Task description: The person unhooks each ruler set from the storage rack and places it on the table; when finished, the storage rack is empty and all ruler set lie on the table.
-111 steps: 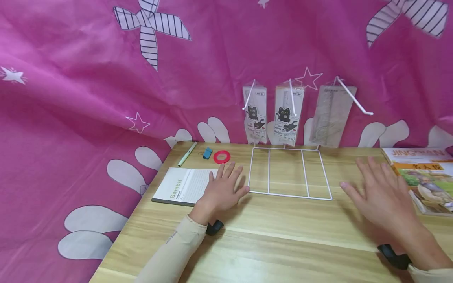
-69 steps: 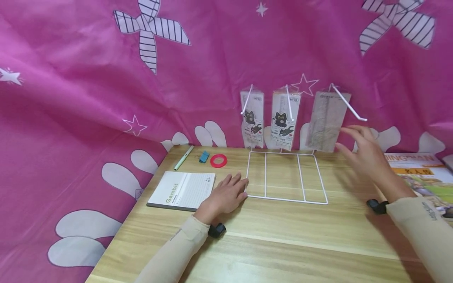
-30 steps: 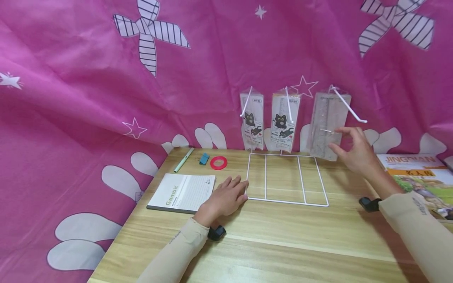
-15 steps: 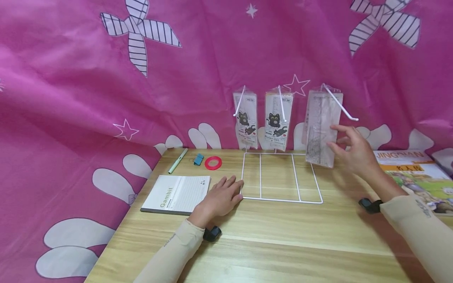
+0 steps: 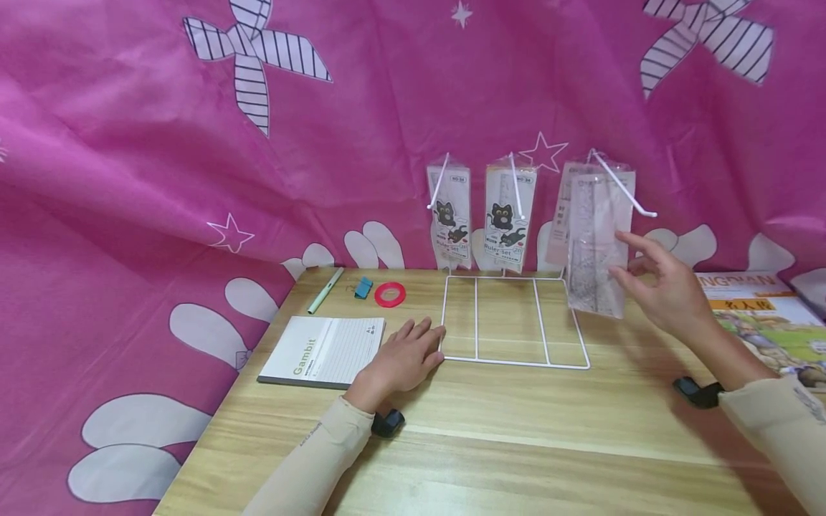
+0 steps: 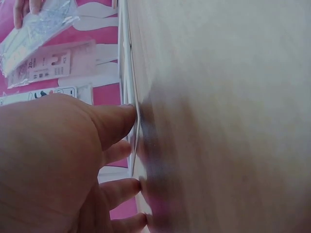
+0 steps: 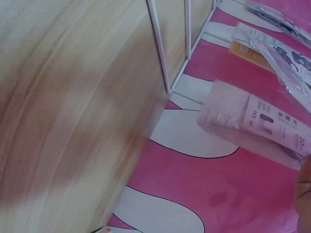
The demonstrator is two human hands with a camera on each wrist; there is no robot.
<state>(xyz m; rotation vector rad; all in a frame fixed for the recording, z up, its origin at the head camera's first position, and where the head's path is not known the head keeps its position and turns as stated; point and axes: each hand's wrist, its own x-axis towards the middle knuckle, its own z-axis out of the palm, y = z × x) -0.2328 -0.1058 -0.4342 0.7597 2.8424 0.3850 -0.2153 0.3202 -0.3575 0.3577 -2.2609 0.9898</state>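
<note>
My right hand pinches the right edge of a clear-wrapped ruler set between thumb and fingers. This packet is tilted forward below the right hook of a white wire display rack; whether its top is still on the hook I cannot tell. Behind it another pale packet hangs from the same hook, and the right wrist view shows that packet's printed label. My left hand lies palm down on the table, relaxed fingers touching the left front corner of the rack's base.
Two cat-printed ruler sets hang on the left hook and middle hook. On the table lie a notebook, a green pen, a blue binder clip, red tape and magazines at the right.
My right hand has reached the right hook's packets, taken hold of the front one and drawn it forward and down, exposing the one behind. The left hand has settled against the rack's base.
</note>
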